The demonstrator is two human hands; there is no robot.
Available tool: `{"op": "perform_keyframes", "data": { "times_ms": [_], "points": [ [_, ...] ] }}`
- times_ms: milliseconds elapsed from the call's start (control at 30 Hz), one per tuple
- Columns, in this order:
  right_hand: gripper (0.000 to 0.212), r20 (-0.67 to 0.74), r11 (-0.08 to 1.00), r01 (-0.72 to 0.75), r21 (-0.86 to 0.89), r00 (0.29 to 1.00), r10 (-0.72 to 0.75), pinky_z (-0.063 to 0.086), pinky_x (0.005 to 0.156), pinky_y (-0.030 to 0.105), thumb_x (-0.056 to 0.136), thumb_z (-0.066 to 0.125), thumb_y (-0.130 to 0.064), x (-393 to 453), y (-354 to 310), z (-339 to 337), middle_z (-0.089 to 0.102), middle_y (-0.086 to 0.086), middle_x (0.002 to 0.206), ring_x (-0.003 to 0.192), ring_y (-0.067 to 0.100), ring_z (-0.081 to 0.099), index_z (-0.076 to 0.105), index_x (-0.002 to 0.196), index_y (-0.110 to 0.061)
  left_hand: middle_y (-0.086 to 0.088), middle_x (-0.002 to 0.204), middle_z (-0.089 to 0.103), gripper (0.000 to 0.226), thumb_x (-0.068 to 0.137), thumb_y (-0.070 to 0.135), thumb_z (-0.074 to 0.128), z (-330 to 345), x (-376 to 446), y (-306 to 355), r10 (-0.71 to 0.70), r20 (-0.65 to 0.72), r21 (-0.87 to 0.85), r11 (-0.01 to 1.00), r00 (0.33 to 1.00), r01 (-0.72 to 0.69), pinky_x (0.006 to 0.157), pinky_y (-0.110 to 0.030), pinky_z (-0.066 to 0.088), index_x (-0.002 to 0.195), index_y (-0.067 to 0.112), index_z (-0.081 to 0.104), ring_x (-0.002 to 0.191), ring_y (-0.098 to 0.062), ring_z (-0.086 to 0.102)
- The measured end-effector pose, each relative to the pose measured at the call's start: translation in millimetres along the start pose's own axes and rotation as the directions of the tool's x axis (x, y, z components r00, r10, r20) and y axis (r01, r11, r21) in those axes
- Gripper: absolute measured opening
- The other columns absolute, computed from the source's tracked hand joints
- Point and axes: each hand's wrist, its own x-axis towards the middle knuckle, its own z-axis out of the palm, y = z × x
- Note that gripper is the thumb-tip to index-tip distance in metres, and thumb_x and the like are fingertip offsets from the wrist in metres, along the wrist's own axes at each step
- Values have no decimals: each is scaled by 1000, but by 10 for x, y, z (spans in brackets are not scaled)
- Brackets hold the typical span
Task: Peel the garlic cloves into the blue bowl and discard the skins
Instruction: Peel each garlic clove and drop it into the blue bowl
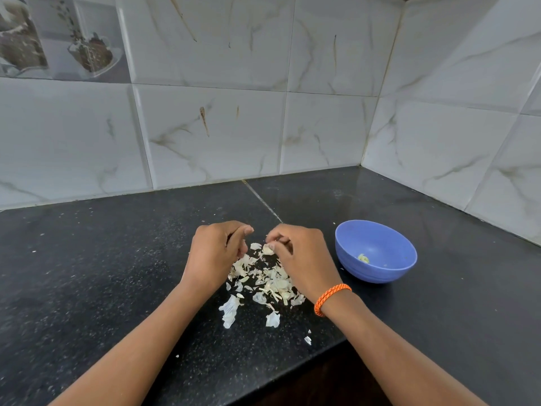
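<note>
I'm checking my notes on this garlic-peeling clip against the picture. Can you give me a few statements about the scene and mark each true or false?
1. The blue bowl stands on the person's right. True.
2. The bowl is full of cloves. False: only a small pale piece shows in it.
3. The garlic skins lie on the black counter between the hands. True.
4. An orange band is on the left wrist. False: it is on the right wrist.
5. The right hand pinches a skin piece. True.

Both forearms are reaching forward; left hand [215, 253] is curling its fingers loosely, right hand [295, 256] is pinching fingertips together, knuckles up.
</note>
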Motion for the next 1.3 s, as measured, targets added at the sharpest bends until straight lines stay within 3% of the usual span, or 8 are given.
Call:
{"op": "perform_keyframes", "data": {
  "times_ms": [100, 267, 367, 433, 700, 867, 1100, 1300],
  "points": [
    [13, -20, 997, -50, 64, 998, 51, 57, 70, 18, 94, 75, -11, -9, 130, -61, 74, -11, 78, 75, 6, 69, 82, 88, -21, 16, 89, 75, 20, 97, 8, 78, 21, -5, 23, 64, 39, 34, 997, 997, -66, 73, -32, 62, 104, 25, 85, 79, -7, 73],
    [12, -1, 990, -59, 126, 998, 59, 57, 71, 16, 92, 77, -11, -52, 212, -99, 76, -13, 79, 77, 5, 71, 82, 88, -21, 19, 87, 74, 5, 89, 29, 87, 39, -27, 87, 85, 64, 40, 995, 994, -87, 73, -26, 54, 91, 32, 84, 86, -3, 68],
    [10, -31, 972, -75, 222, 996, 84, 62, 71, 25, 94, 76, -13, -78, 197, -64, 76, -13, 81, 79, 9, 72, 80, 91, -22, 24, 102, 71, 7, 90, 42, 83, 74, -52, 85, 126, 111, 66, 989, 986, -134, 91, -19, 40, 96, 38, 84, 111, 0, 56],
    [10, -63, 960, -82, 269, 993, 103, 65, 68, 34, 95, 75, -14, -85, 174, -35, 76, -11, 83, 80, 12, 73, 79, 92, -22, 25, 104, 72, 14, 87, 47, 84, 99, -71, 90, 129, 125, 54, 989, 984, -137, 96, -19, 39, 98, 39, 84, 116, -2, 55],
    [9, -91, 952, -74, 298, 990, 105, 64, 67, 35, 95, 76, -15, -90, 108, 28, 75, -13, 83, 79, 12, 73, 78, 91, -23, 25, 90, 75, 12, 88, 51, 82, 134, -81, 82, 73, 84, 17, 997, 994, -75, 82, -35, 52, 93, 40, 82, 97, -6, 62],
    [8, -112, 963, -75, 259, 988, 107, 56, 63, 19, 94, 77, -16, -103, 87, 41, 73, -11, 79, 69, 9, 70, 76, 90, -23, 25, 88, 75, 11, 89, 51, 82, 141, -77, 62, 68, 87, 7, 998, 994, -69, 78, -42, 56, 92, 40, 82, 90, -8, 65],
    [6, -33, 957, -112, 268, 992, 125, 58, 65, 22, 94, 79, -17, -66, 140, 54, 75, -8, 79, 70, 9, 71, 78, 88, -20, 24, 85, 75, 8, 94, 44, 81, 158, -99, 83, 85, 93, 32, 996, 992, -88, 74, -38, 55, 92, 36, 82, 87, -8, 68],
    [6, 116, 830, -222, 511, 975, 190, 64, 68, 31, 94, 77, -4, -27, 163, -15, 78, 14, 83, 74, 18, 73, 81, 92, -7, 24, 82, 76, 6, 96, 39, 80, 154, -84, 90, 81, 98, 86, 992, 992, -90, 68, -27, 48, 92, 35, 83, 83, -4, 68]
  ]
}}
